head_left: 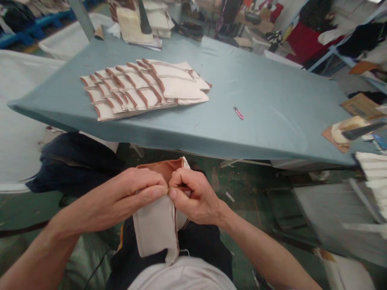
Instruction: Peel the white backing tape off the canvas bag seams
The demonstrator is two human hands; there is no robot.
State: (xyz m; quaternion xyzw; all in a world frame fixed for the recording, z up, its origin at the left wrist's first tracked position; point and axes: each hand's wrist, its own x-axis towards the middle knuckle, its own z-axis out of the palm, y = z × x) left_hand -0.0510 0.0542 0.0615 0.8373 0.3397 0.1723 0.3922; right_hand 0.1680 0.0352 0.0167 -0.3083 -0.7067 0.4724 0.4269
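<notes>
Over my lap I hold a sewn fabric piece [155, 229], cream on the near face with a brown side showing at the top. My left hand [142, 189] is closed on its upper edge, thumb pressed along the cloth. Right beside it, my right hand [193, 195] pinches the same piece, fingers curled, the two thumbs almost touching at a seam. Whatever lies under the fingertips is hidden. On the table ahead, similar cream pieces with brown edges [184, 86] lie in overlapping rows.
A blue-green covered table [272, 108] spans the space ahead, its near edge just beyond my hands. Small pink-handled thread snips [238, 113] lie on it. Dark cloth [75, 161] hangs at the left. More cream pieces [375, 173] are stacked at the right.
</notes>
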